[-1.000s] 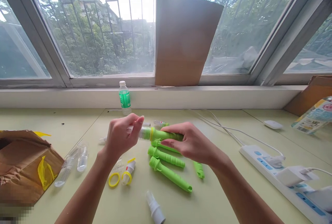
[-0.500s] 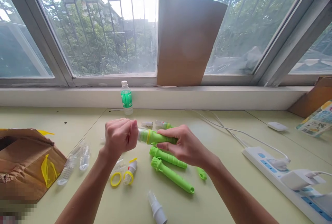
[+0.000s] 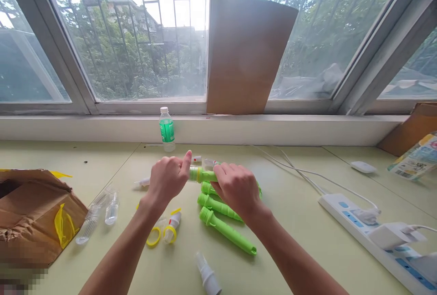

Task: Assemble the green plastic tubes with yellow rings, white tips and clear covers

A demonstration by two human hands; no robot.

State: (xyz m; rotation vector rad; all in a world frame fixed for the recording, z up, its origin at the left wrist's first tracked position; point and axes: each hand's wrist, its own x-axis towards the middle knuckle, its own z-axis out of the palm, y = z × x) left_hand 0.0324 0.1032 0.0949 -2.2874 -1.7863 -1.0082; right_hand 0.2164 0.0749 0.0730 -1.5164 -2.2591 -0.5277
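My right hand (image 3: pixel 236 188) is wrapped round a green plastic handle (image 3: pixel 203 175) held level above the table. My left hand (image 3: pixel 167 179) is closed on the clear end piece at that handle's left end, index finger raised. Under my hands three more green handles (image 3: pixel 223 229) lie side by side on the table. A yellow ring (image 3: pixel 153 236) and a white piece with a yellow collar (image 3: pixel 170 229) lie below my left wrist. Clear ribbed tubes (image 3: pixel 89 223) lie further left. A white fitting (image 3: pixel 209 277) sits near the table's front edge.
A green-labelled water bottle (image 3: pixel 166 129) stands by the window sill. An open cardboard box (image 3: pixel 30 215) with yellow parts is at the left. A white power strip (image 3: pixel 375 236) with plugs and cables runs along the right. A cardboard sheet (image 3: pixel 247 53) leans on the window.
Both hands moved the held green handle slightly away from me. My right hand turned over on top of it, and my left hand's index finger lifted.
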